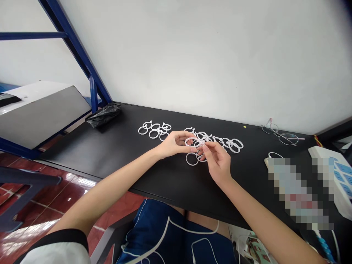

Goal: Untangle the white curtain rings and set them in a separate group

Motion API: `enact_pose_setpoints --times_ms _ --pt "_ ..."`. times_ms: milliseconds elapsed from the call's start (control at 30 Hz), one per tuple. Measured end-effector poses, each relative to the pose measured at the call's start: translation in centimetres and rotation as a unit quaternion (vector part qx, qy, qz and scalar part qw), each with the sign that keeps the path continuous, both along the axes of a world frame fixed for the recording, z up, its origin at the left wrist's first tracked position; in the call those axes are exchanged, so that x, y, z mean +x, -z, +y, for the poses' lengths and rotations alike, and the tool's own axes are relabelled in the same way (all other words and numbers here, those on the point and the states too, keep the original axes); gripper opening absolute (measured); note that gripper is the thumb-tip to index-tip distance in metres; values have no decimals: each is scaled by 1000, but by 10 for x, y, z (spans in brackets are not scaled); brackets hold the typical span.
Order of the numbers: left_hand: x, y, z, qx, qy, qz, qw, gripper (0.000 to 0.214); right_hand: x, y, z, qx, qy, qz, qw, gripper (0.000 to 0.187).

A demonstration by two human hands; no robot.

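Between my hands a white plastic ring (189,141) is held a little above the black table. My left hand (172,143) pinches its left side between thumb and fingers. On the right, my right hand (217,157) grips a small white part at the ring's other side; the fingertips partly cover it. Behind and under the hands lies a loose pile of white rings (233,145), some overlapping. Another group of white rings (154,131), with small knobs on them, lies to the left, partly hidden by my left hand.
Eyeglasses (288,139) lie at the back right of the table (110,154). Nearer are a pixelated object with a cable and a white power strip (342,187). A black plastic bag (103,115) sits at the back left by a blue metal frame (79,47). A white cable crosses my lap.
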State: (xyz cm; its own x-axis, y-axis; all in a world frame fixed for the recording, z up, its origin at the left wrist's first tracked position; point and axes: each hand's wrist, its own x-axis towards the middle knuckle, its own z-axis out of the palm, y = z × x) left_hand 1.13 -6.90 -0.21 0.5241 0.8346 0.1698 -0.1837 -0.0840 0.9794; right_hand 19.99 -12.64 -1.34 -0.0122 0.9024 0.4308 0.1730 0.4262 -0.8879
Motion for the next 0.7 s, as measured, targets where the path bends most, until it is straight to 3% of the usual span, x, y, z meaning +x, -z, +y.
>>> enact_pose_setpoints --times_ms 700 --pt "-3 -9 -5 -82 96 -7 992 39 2 -6 -6 72 -83 -96 989 27"
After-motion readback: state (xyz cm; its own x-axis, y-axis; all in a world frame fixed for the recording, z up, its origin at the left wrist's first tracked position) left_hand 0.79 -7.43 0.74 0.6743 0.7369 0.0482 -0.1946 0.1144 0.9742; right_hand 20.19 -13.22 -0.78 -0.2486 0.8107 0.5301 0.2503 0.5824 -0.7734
